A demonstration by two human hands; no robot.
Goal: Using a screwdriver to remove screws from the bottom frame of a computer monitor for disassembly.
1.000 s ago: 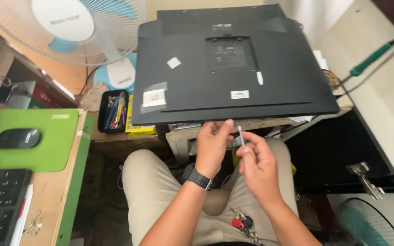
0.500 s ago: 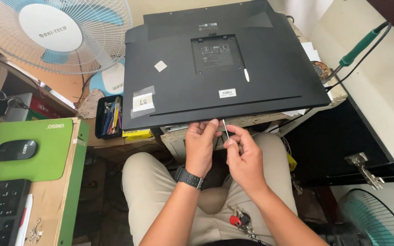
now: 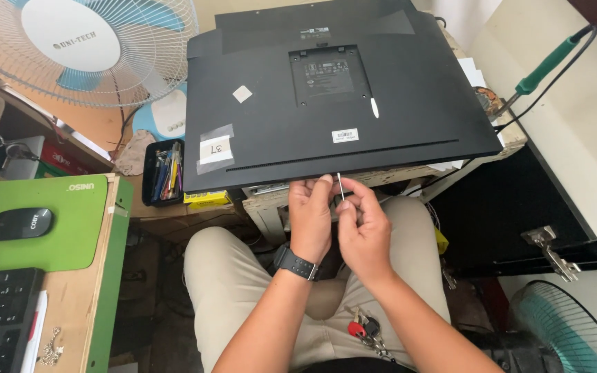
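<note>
Monitor back panel [image 3: 340, 90], black and lying face-down on the worktop [image 3: 513, 138], is sitting just ahead of both hands, its long axis running left to right and its near edge overhanging toward my lap. I am seeing the right hand [image 3: 364, 231] pinching a thin metal pry tool [image 3: 340, 185] between thumb and fingers, the tool standing upright with its tip meeting the panel's lower seam. The left hand [image 3: 310, 214] is pressing its fingertips against that same edge just beside the tool, fingers curled, holding nothing else that I can make out. Both hands are touching each other, the left slightly nearer the seam. A black wristwatch [image 3: 297, 264] is riding on the left wrist, and a bunch of keys [image 3: 367, 330] is resting on the lap. Further left, a pen tray [image 3: 164, 173], a green mouse pad [image 3: 43, 224] carrying a mouse [image 3: 19, 223], and a white fan [image 3: 84, 48] are standing; a soldering iron [image 3: 551, 65] is lying at right.
</note>
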